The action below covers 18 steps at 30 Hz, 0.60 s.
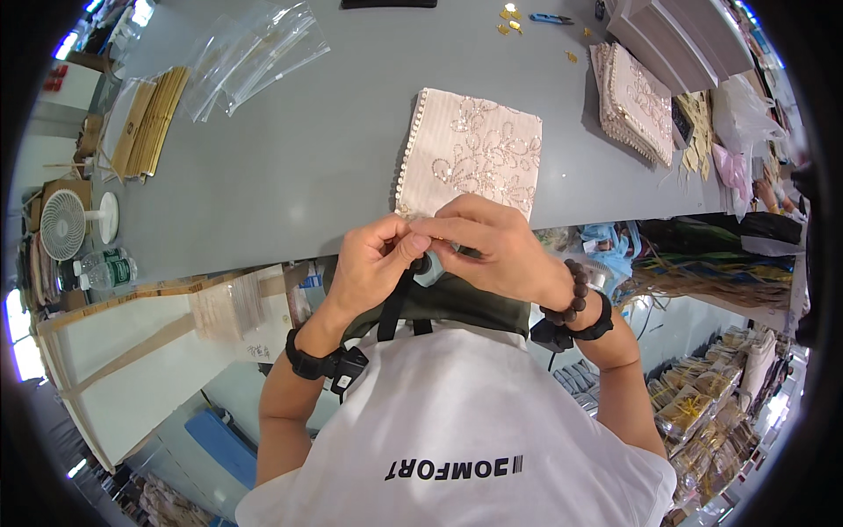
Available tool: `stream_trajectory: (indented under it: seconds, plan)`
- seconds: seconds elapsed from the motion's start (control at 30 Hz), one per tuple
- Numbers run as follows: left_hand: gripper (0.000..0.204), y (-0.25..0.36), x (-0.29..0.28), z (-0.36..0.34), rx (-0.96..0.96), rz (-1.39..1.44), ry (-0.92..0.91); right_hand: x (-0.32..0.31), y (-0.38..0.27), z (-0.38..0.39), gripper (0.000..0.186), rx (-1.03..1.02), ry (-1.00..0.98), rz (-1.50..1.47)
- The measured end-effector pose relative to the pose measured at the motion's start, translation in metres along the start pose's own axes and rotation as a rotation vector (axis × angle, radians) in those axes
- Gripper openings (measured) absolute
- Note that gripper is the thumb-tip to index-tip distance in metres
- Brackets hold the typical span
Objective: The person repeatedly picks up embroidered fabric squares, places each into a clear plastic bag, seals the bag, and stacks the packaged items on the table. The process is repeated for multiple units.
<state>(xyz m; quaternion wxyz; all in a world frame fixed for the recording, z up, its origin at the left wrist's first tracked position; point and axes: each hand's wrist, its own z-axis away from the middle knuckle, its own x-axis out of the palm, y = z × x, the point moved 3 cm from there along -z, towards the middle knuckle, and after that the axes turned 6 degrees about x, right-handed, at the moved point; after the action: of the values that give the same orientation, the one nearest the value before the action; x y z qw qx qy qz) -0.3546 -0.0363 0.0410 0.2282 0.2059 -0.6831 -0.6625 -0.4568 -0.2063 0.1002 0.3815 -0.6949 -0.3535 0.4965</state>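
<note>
Cloth (492, 145), trim (403, 167) leftward, long axis unclear.

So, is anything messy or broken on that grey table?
A little messy: small gold pieces lie loose near the blue snips at the far edge, two strayed from the main cluster, and the clear plastic bags are spread unevenly. The beaded cloth shows no visible damage.

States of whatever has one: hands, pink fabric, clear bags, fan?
Left bare hand: grip pinched, contents unclear
Right bare hand: grip pinched, meeting the left
Pale pink beaded fabric piece: lying flat
Pale pink beaded fabric stack: piled
Clear plastic bags: overlapping
Round white plastic fan: cannot tell whether running
</note>
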Motion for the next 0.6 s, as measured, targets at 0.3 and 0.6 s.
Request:
stream_trajectory:
  seconds: [0.3, 0.6]
  plan:
    - [0.038, -0.009, 0.01, 0.03, -0.083, -0.03, 0.112, 0.013, 0.002, 0.01, 0.02, -0.145, -0.1, 0.232]
    - [0.04, -0.011, -0.001, 0.015, -0.099, -0.03, 0.152, 0.008, 0.013, -0.013, 0.012, -0.19, -0.135, 0.21]
